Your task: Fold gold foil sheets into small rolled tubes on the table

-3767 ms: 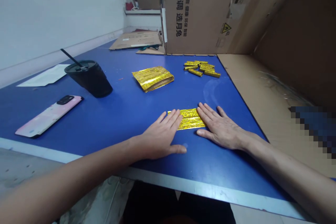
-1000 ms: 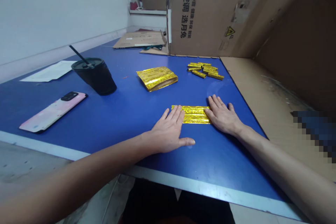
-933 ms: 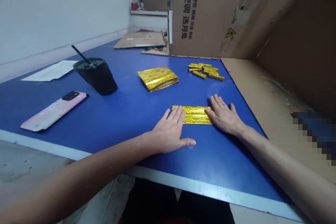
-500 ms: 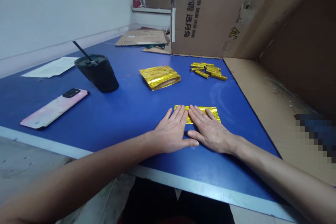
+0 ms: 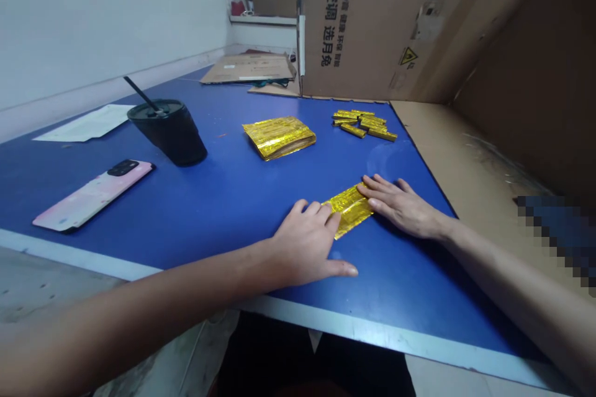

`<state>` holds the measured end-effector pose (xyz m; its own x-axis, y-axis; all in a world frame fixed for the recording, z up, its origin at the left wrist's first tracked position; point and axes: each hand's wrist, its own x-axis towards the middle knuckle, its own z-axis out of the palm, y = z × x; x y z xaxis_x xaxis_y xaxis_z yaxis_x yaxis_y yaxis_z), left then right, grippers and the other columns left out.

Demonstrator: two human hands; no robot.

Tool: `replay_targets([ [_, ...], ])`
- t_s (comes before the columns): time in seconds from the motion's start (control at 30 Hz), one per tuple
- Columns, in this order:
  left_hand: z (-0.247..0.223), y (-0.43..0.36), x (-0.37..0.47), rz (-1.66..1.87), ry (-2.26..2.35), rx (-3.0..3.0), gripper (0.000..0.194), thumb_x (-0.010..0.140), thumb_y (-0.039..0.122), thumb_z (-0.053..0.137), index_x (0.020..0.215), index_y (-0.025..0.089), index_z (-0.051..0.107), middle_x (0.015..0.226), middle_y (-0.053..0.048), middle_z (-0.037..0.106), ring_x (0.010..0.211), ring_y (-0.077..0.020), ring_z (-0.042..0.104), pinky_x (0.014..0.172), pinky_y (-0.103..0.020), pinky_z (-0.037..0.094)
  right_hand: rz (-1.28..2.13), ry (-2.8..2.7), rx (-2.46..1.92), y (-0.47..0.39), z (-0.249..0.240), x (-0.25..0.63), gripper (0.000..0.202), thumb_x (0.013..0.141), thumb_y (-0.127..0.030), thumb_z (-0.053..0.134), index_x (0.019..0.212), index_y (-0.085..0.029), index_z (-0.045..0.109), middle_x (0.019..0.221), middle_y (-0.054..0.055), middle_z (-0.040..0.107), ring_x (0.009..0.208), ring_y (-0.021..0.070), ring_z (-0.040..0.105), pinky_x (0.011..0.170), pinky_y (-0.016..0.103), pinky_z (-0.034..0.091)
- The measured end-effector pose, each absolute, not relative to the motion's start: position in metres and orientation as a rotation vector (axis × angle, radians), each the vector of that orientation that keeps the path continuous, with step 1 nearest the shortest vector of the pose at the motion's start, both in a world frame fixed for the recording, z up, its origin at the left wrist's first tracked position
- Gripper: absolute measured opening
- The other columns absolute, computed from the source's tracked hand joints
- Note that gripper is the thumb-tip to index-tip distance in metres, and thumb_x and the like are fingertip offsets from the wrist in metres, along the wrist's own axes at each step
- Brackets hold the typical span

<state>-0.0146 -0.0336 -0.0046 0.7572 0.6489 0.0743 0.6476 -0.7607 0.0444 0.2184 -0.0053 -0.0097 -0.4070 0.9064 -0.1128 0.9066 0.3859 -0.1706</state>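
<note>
A gold foil sheet (image 5: 350, 209) lies slanted on the blue table, its left end lower than its right. My left hand (image 5: 310, 242) rests at its left end, fingertips on the foil and thumb stretched out over the table. My right hand (image 5: 403, 206) lies at the right end, fingers spread, with its fingertips touching the foil. Beyond them sits a stack of gold sheets (image 5: 280, 136). Several small rolled gold pieces (image 5: 365, 124) are heaped to the right of the stack.
On the blue table (image 5: 209, 205) stand a dark cup (image 5: 172, 133) with a straw, a phone (image 5: 93, 198) and white paper (image 5: 86, 124). A large cardboard box (image 5: 367, 25) rises behind; flat cardboard (image 5: 249, 68) lies at the back.
My hands have moved apart, the right one going right and away from me. The foil sheet has turned from nearly level to slanted, and more of it shows. The view has shifted slightly.
</note>
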Motion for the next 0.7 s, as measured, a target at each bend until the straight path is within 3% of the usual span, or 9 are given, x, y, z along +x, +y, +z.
replay_targets([
  [0.13,0.002,-0.047,-0.007,0.154,0.943,2.997,0.075,0.07,0.073,0.036,0.106,0.01,0.055,0.095,-0.012,0.057,0.089,-0.0257,0.048,0.083,-0.04,0.03,-0.412,2.632,1.662,0.009,-0.009,0.234,0.05,0.087,-0.05,0.024,0.133,-0.031,0.033,0.145,0.006,0.011,0.131,0.0271,0.004,0.099,0.059,0.006],
  [0.23,0.003,-0.052,-0.002,0.174,0.843,3.023,0.072,0.071,0.072,0.036,0.102,0.01,0.056,0.092,-0.01,0.057,0.086,-0.0239,0.048,0.08,-0.038,0.032,-0.458,2.652,1.595,0.014,-0.008,0.238,0.047,0.087,-0.048,0.03,0.132,-0.034,0.033,0.146,0.005,0.009,0.131,0.0267,0.001,0.098,0.06,0.005],
  [0.5,0.014,-0.036,0.008,0.055,0.665,2.926,0.054,0.077,0.061,0.04,0.085,0.012,0.062,0.084,-0.009,0.056,0.081,-0.0218,0.049,0.07,-0.031,0.039,-0.507,2.69,1.57,0.017,-0.005,0.239,0.048,0.084,-0.046,0.039,0.13,-0.031,0.037,0.146,0.008,0.013,0.131,0.0283,0.005,0.097,0.062,0.01],
  [0.6,0.018,-0.027,0.009,0.034,0.603,2.871,0.049,0.079,0.057,0.041,0.082,0.012,0.062,0.082,-0.008,0.057,0.081,-0.0207,0.05,0.074,-0.031,0.041,-0.361,2.725,1.716,0.011,-0.003,0.236,0.057,0.081,-0.047,0.045,0.132,-0.025,0.034,0.143,0.012,0.024,0.13,0.0294,0.017,0.098,0.06,0.017],
  [0.7,0.02,-0.025,0.01,0.023,0.602,2.846,0.046,0.078,0.054,0.045,0.082,0.012,0.062,0.081,-0.008,0.057,0.083,-0.0212,0.051,0.08,-0.033,0.04,-0.094,2.831,1.819,-0.004,0.003,0.23,0.039,0.082,-0.039,0.048,0.116,-0.021,0.054,0.125,0.011,0.05,0.115,0.0265,0.044,0.095,0.049,0.033],
])
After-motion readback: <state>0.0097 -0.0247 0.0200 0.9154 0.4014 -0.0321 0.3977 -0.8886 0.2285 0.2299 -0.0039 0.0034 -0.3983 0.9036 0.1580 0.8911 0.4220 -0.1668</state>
